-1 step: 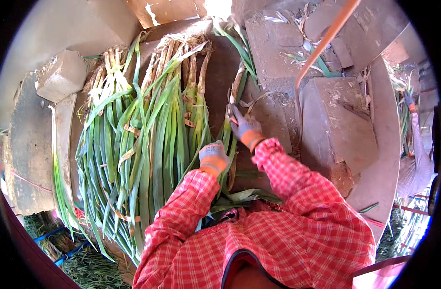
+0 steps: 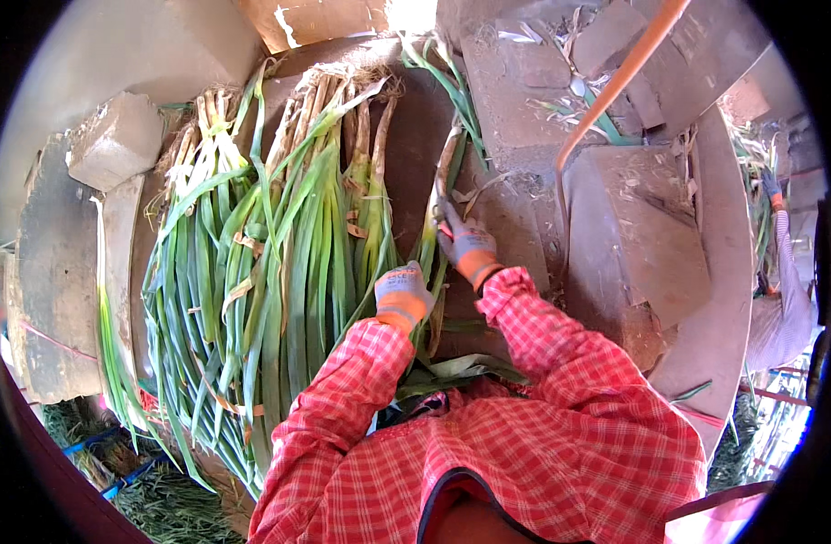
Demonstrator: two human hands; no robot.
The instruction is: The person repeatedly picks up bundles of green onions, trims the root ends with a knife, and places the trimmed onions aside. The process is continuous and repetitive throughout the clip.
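A single long green onion (image 2: pixel 446 163) lies in front of me, pale and soil-stained at its upper stem, its green leaves running down toward my body. My left hand (image 2: pixel 403 295), in a grey and orange glove, is closed around its leaves. The fingers of my right hand (image 2: pixel 468 247), gloved alike, pinch the stem higher up. A dry brown leaf hangs below, between my hands. To the left spreads a large pile of green onions (image 2: pixel 293 236), roots at the far end and leaves toward me. My left hand rests against the pile's right edge.
An orange-brown bar (image 2: pixel 606 100) slants down at the right, beside muddy slabs (image 2: pixel 647 240). A pale block (image 2: pixel 116 140) stands far left. Loose leaves (image 2: pixel 447 82) lie at the back. Another person's sleeve (image 2: pixel 783 254) shows at the far right, near more onions.
My right hand has shifted slightly right and toward me along the onion's stem. My left hand stays almost in place, still closed on the leaves.
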